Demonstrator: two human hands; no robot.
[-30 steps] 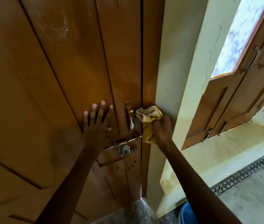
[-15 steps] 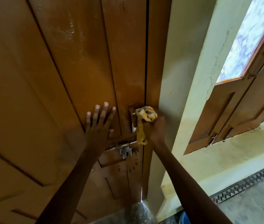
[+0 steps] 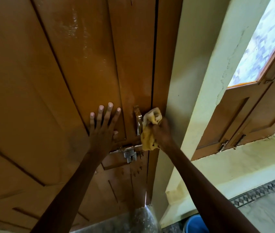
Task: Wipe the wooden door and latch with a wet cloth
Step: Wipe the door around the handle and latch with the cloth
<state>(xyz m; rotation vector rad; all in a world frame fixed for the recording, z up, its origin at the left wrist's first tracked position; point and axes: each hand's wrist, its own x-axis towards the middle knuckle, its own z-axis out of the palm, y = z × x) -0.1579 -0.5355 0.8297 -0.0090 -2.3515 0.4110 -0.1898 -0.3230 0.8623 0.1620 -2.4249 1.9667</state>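
Note:
A brown wooden door (image 3: 86,61) fills the left and middle of the head view, with wet streaks shining on its upper panel. A metal latch (image 3: 130,153) sits at mid height, and a curved handle (image 3: 138,120) stands just above it. My left hand (image 3: 103,125) lies flat on the door with its fingers spread, left of the handle. My right hand (image 3: 161,133) grips a bunched yellow cloth (image 3: 149,130) and presses it against the door's edge, right beside the handle and just above the latch bolt's right end.
A pale yellow wall (image 3: 199,64) stands right of the door. Further right is a wooden window (image 3: 251,118) with patterned glass above a ledge. A blue bucket (image 3: 194,224) stands on the floor at the bottom right, near a patterned floor border (image 3: 259,190).
My right hand has carried the cloth left from the door frame to the door's edge, against the handle, and slightly down. My left hand has stayed flat on the door.

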